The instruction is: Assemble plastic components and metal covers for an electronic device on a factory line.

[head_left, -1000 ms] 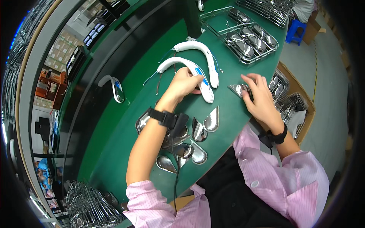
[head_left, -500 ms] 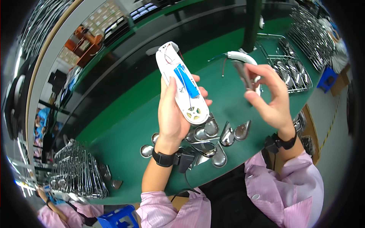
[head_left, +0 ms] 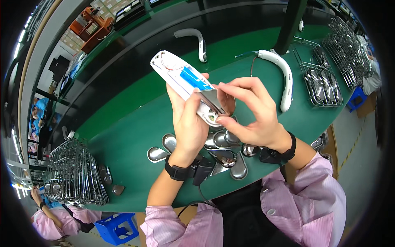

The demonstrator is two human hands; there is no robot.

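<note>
My left hand is closed around a long white plastic housing, its open side up, showing thin wires and a blue battery pack. A round part with spokes sits in the housing's near end, now partly hidden. Between the thumb and fingers of my right hand is a shiny dark mirror-finish cover, lying over the near end of the housing at a tilt. Whether it is seated cannot be told. Below my hands several teardrop-shaped chrome covers lie loose on the green table.
A curved white arm piece with loose wires lies to the right, another beyond my hands. Wire racks stand at the left and right, the right one holding chrome covers. A green post rises at the back; a blue stool stands lower left.
My right hand has brought the mirror-finish cover left and down onto the near end of the white housing. The housing has tilted further left in my left hand.
</note>
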